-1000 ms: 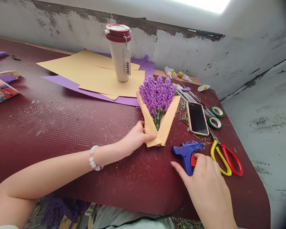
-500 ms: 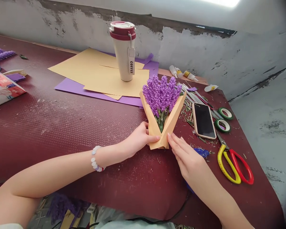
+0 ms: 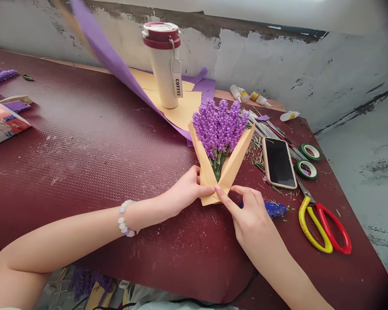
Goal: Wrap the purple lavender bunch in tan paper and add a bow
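A small bouquet of purple paper flowers (image 3: pixel 219 127) lies wrapped in a tan paper cone (image 3: pixel 233 165) on the dark red table (image 3: pixel 84 146). My left hand (image 3: pixel 184 189) grips the cone's left side near its base, thumb on top. My right hand (image 3: pixel 250 215) pinches the cone's lower front fold with forefinger and thumb. A blue glue gun (image 3: pixel 274 209) lies just behind my right hand, mostly hidden by it.
A white coffee tumbler (image 3: pixel 165 64) stands on tan and purple sheets (image 3: pixel 181 114); one purple sheet (image 3: pixel 106 51) is lifted in the air. A phone (image 3: pixel 278 162), green tape rolls (image 3: pixel 305 168), scissors (image 3: pixel 323 224), glue tubes (image 3: pixel 248 95) and wire stems lie to the right.
My right hand left the glue gun and came to the cone's base, now pinching it. The purple sheet behind the tumbler has flipped up. The left hand stayed on the cone.
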Demonstrator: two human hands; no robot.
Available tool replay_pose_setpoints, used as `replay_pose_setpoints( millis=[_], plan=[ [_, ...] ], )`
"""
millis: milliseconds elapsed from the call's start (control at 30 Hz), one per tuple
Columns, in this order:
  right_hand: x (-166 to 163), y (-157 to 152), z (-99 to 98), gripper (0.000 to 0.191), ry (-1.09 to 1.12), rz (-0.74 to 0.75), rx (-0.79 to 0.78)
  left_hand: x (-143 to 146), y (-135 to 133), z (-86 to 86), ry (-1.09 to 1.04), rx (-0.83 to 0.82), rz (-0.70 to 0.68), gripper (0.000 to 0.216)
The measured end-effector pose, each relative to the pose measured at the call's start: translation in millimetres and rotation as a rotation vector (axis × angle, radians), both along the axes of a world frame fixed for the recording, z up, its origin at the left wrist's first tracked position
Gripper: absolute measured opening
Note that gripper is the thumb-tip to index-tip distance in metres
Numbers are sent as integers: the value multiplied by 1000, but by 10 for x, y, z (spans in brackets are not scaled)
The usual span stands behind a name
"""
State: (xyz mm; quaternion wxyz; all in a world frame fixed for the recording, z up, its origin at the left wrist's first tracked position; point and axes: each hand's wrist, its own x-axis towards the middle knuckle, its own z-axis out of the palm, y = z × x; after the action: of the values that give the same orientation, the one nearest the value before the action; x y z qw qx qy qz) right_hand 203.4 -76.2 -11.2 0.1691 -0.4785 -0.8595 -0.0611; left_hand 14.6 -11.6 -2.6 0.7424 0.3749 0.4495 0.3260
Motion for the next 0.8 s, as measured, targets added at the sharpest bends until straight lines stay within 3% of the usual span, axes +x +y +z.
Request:
replay_pose_setpoints(
  millis=[433, 567, 800],
  plan=[
    [-10, -1, 17, 56, 22, -42, -27, -35, 34, 9, -97, -28, -75, 40],
    [-25, -18, 3, 54, 55, -85, -10, -63, 23, 0, -81, -1, -78, 18],
    [-40, -26, 5, 51, -3, -103, 81, -103, -12, -42, -157, -38, -171, 38]
  ],
)
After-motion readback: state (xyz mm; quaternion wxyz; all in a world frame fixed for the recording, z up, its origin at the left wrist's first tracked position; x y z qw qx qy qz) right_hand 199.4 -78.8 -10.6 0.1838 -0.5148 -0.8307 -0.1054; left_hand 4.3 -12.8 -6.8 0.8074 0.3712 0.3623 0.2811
